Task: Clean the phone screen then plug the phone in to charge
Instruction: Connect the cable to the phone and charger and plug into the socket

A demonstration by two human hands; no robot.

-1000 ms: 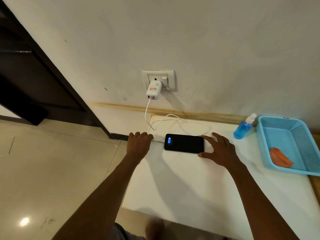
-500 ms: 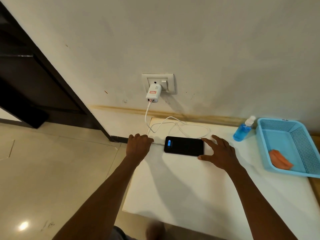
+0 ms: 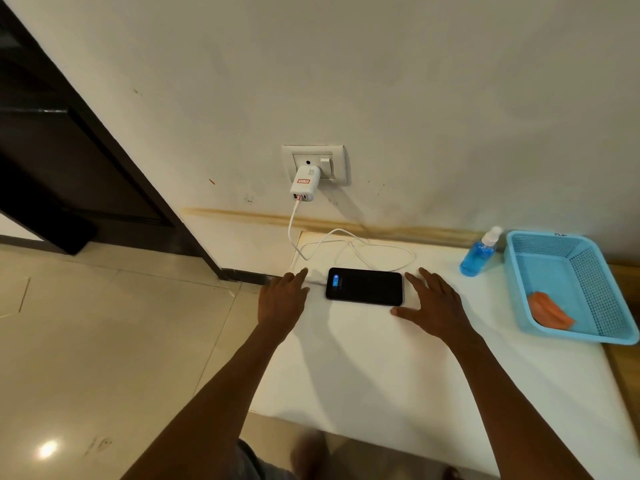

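The phone (image 3: 364, 286) lies flat mid-frame on the white bench (image 3: 381, 358), its cable (image 3: 349, 247) running up to the charger (image 3: 304, 184), and a small blue light shows, so I think it charges. My left hand (image 3: 282, 299) and right hand (image 3: 433, 303) sit beside it, fingers spread, holding nothing.

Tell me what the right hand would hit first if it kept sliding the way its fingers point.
The right hand points toward the wall, so probably the white cable looped behind the phone; depth is hard to judge.
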